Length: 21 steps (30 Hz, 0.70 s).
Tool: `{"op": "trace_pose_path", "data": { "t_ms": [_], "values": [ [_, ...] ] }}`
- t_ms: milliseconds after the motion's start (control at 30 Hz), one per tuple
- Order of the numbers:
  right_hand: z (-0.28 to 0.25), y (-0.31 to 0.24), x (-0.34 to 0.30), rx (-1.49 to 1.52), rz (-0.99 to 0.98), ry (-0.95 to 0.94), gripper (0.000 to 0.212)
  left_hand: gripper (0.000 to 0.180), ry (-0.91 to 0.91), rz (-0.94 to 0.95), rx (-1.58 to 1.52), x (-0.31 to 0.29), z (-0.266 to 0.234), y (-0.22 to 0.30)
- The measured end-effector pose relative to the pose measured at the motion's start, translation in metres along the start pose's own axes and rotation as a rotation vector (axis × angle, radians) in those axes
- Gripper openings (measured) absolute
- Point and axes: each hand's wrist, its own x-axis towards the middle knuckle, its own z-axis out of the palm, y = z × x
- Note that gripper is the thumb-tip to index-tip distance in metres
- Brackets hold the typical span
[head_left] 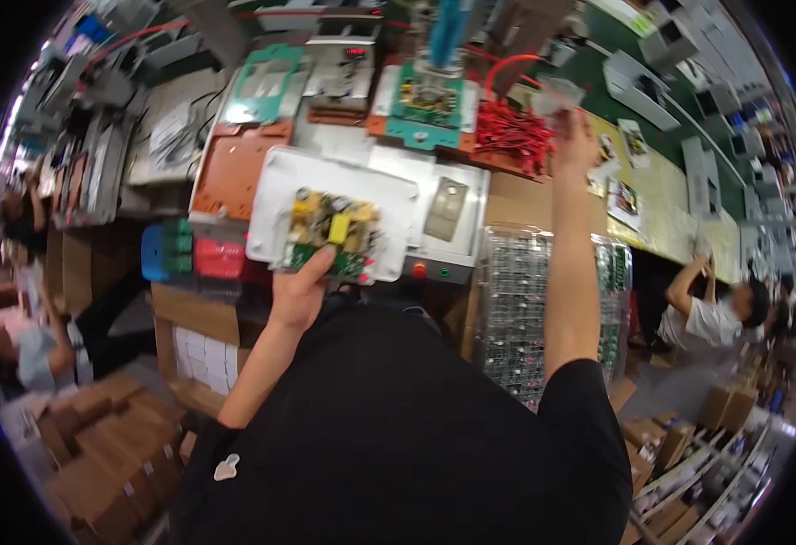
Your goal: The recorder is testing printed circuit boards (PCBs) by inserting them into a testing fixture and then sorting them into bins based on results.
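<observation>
Head view, wide fisheye: left hand point(300, 295) grasps a white casing point(384, 189) by its near edge, thumb over the front of the circuit board point(359, 221) sitting on it; fingers hidden underneath. Casing is slightly tilted, held in front of the torso, above the near side of the workbench. Board has a green base, yellowish parts and a bright yellow block near its middle. Right arm is stretched forward, right hand point(574, 145) at the right end of a heap of red wires point(512, 136), just below a clear plastic bag point(560, 94); fingers blurred, cannot tell if it grips anything or touches the wires. Left of the wires, a teal fixture point(430, 136) carries another board. Further left, an orange tray point(237, 173) with a teal frame point(263, 82) beyond it. Below the right forearm, a clear blister tray point(507, 238) holds rows of boards, partly covered by the arm. Left of the left hand: red bin point(219, 259), blue bin point(153, 252), and under them an open cardboard box point(196, 312) with white packs inside. Co-worker point(711, 307) in a white top at far right, arms raised.
</observation>
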Motion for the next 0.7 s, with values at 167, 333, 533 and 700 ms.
{"op": "trace_pose_path", "data": {
  "t_ms": [167,333,533,700],
  "values": [
    [0.084,-0.111,-0.105,-0.399,0.066,-0.342,0.006,0.050,-0.001,0.170,0.107,0.020,0.027,-0.007],
    [0.150,-0.136,-0.200,-0.906,-0.314,-0.813,0.010,0.033,-0.007,0.485,0.461,0.016,0.041,0.011],
    [0.172,-0.137,-0.215,-0.944,-0.508,-0.811,0.011,0.034,-0.161,0.840,1.018,0.011,0.032,0.023],
    [0.170,-0.134,-0.219,-0.978,-0.602,-0.803,0.011,0.033,-0.189,0.972,1.206,0.013,0.028,0.023]
  ]
}}
